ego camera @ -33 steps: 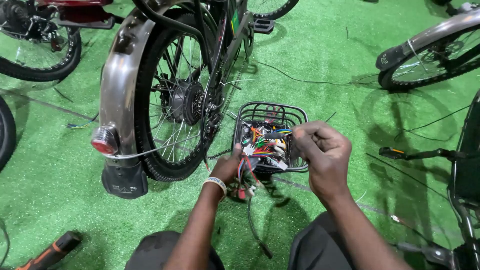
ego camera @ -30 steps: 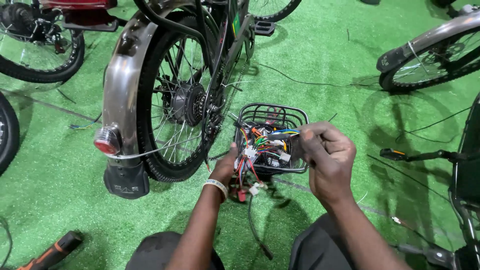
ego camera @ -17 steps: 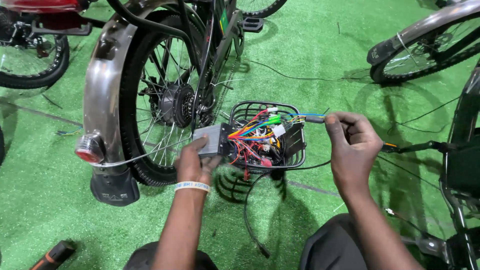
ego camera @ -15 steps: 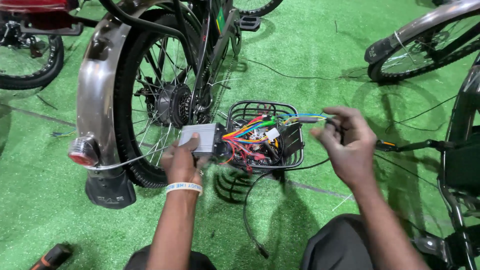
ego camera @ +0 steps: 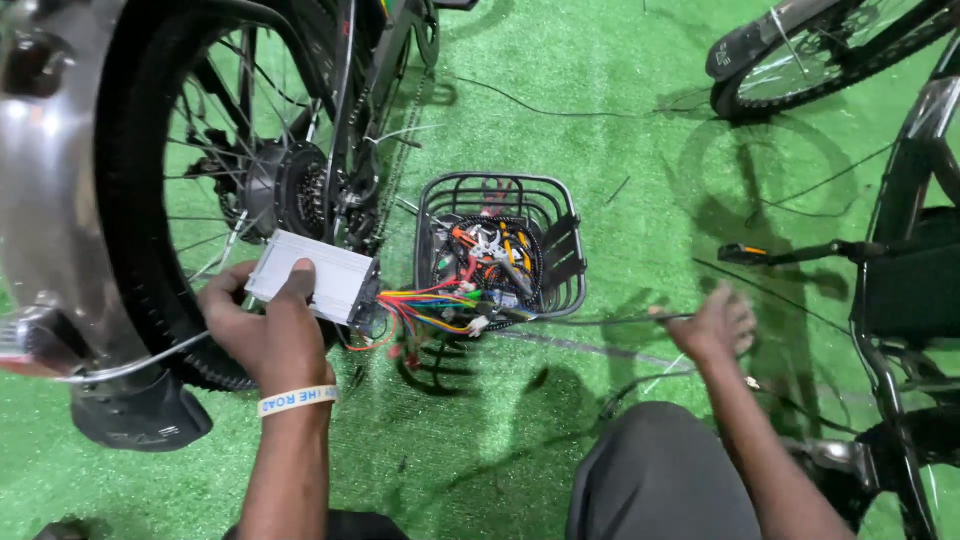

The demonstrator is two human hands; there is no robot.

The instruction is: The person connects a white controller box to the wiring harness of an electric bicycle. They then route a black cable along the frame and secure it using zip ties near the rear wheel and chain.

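Note:
My left hand [ego camera: 268,335], with a white wristband, grips a flat silver controller box [ego camera: 318,276] held beside the rear tyre. A bundle of coloured wires [ego camera: 432,303] runs from the box into a black wire basket [ego camera: 560,250] on the green turf, which holds more tangled wires and connectors. My right hand [ego camera: 712,322] is blurred, low over the turf to the right of the basket. A thin black cable [ego camera: 590,320] stretches from the basket to its thumb; whether the fingers pinch it is unclear.
A bicycle's rear wheel with hub motor [ego camera: 282,186] and silver mudguard [ego camera: 40,210] fills the left. Another wheel [ego camera: 820,50] lies at top right. A dark bike frame with a pedal [ego camera: 790,252] stands at the right. My grey-trousered knee [ego camera: 660,470] is below.
My left hand has drawn the silver box out of the basket and leftward toward the wheel. My right hand has swung right, away from the basket. The view has moved closer.

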